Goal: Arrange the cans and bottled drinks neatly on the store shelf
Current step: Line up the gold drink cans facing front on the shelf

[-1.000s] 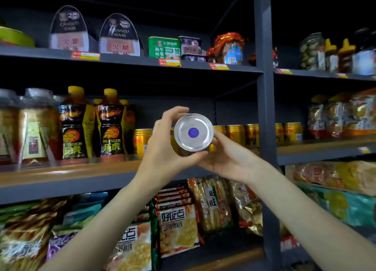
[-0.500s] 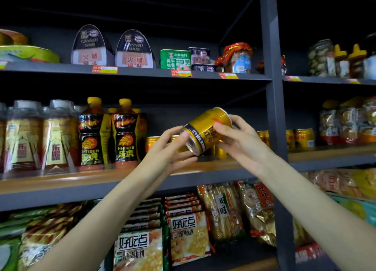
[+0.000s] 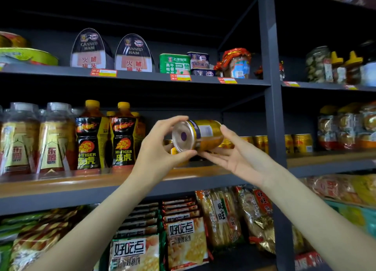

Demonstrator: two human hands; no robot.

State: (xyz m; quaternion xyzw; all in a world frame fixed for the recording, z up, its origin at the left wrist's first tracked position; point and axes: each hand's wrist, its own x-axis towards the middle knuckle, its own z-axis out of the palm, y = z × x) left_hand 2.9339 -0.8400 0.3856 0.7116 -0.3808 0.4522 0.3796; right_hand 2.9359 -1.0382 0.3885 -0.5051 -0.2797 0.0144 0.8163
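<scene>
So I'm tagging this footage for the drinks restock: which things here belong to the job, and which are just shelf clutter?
Job:
gold can, held sideways by left hand and right hand
gold cans on the shelf
Hi-Tiger bottles
wooden shelf

Bystanders:
canned ham tins
snack bags
jars

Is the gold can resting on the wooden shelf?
Apart. The head view shows the gold can held sideways by both hands, above the wooden shelf.
</scene>
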